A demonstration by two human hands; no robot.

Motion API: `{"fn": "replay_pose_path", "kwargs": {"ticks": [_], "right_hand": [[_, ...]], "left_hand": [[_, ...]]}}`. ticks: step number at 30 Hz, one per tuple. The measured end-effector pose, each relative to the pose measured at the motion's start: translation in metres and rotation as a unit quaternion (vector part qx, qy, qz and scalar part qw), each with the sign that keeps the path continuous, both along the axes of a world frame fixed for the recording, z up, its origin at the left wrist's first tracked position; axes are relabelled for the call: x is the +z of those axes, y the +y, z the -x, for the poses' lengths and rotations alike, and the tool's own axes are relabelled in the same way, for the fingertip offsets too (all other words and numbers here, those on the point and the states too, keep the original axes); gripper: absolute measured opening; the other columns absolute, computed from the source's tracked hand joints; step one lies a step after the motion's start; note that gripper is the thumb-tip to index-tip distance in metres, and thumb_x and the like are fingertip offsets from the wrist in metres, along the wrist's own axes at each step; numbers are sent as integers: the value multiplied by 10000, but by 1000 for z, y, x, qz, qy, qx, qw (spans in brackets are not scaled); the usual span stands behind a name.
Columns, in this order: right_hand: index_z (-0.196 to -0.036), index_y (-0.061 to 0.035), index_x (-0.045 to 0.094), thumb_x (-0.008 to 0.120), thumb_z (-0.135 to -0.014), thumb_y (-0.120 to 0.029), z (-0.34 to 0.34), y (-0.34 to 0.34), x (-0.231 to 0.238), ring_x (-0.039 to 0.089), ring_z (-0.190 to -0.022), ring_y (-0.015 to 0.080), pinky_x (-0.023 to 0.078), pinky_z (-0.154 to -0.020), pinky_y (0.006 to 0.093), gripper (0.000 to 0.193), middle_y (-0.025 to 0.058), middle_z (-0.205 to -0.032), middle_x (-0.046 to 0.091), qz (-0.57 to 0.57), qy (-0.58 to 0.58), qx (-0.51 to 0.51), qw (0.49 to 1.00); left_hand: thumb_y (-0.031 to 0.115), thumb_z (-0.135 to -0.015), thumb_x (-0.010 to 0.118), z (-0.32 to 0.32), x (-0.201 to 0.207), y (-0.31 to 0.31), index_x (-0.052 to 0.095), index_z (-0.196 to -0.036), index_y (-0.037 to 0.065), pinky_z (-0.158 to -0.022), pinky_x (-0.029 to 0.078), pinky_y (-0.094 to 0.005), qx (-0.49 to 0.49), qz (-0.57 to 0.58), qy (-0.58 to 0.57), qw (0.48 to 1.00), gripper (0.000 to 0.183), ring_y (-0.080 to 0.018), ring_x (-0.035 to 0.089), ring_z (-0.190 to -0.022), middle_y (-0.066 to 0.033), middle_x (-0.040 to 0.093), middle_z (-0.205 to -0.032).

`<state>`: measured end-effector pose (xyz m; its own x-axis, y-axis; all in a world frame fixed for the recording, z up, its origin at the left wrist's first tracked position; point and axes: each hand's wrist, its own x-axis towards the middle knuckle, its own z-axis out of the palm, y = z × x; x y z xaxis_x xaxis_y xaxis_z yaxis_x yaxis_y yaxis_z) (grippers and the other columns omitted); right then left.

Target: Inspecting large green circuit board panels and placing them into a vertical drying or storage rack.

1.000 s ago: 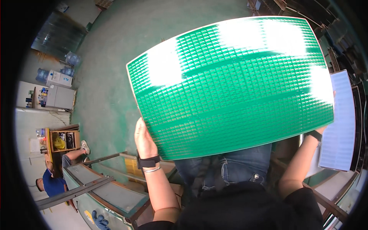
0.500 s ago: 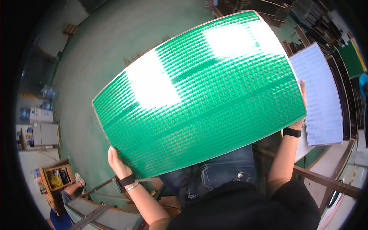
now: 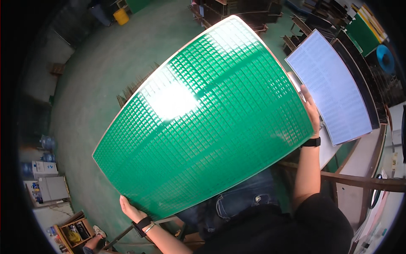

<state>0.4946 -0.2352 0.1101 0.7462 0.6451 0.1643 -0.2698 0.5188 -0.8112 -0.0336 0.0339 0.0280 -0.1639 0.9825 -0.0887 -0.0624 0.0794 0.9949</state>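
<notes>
A large green circuit board panel (image 3: 220, 122), covered in rows of fine printed pattern, is held out before my body. Bright light glares off its upper left part and its far corner. My left hand (image 3: 130, 208) grips the near left edge, thumb showing and the other fingers hidden beneath. On the right edge, my right hand (image 3: 311, 111) has its fingers along the rim, its palm partly behind the panel. The panel tilts, its right end farther from me than its left. A white panel with fine rows (image 3: 334, 91) lies just beyond my right hand.
Dark racks (image 3: 228, 12) stand at the far side. A blue ring-shaped object (image 3: 385, 58) is at the right. To the lower left are a wooden box of items (image 3: 74, 233), a grey cabinet (image 3: 53, 188) and another person's foot (image 3: 99, 231). A yellow bin (image 3: 121, 17) stands far off.
The green panel has turned, its left end coming down nearer to me and its right end shifting left. Both hands keep their grip. The whole view has also swung, and the glare has shifted.
</notes>
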Motion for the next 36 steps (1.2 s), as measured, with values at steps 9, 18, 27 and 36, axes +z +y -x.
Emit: {"fn": "replay_pose_path", "kwargs": {"ticks": [9, 18, 27, 36], "right_hand": [[-1077, 14, 540, 528, -898, -140, -17, -23, 0, 557, -790, 91, 449, -742, 220, 236, 29, -881, 597, 209, -104, 80, 969], [-960, -21, 566, 536, -897, -132, -9, -24, -9, 563, -782, 78, 451, -708, 211, 131, 22, -872, 608, 193, -94, 75, 974], [-947, -38, 579, 578, -878, -191, -11, -25, -11, 476, -653, 33, 351, -568, 170, 168, -31, -782, 572, 209, -131, 62, 967], [-1117, -55, 506, 500, -919, -137, -23, 9, -1, 498, -985, 91, 397, -835, 236, 214, 19, -1067, 552, 150, -185, -31, 971]], "left_hand": [[247, -931, 492, -1, 8, -6, 594, -955, 2, -739, 433, -258, 48, -25, 13, 998, 267, -107, 525, -815, -26, 595, -910], [268, -926, 499, -5, 13, -13, 584, -963, 8, -729, 423, -264, 56, -24, 8, 998, 276, -107, 509, -811, -19, 587, -920], [248, -922, 504, 5, 3, -11, 576, -997, 6, -751, 425, -268, 54, -19, 4, 998, 264, -119, 514, -835, -27, 586, -952], [206, -925, 502, 13, 22, -8, 522, -1104, 27, -902, 407, -362, -12, -134, -163, 977, 254, -188, 497, -1027, -84, 535, -1150]]}}
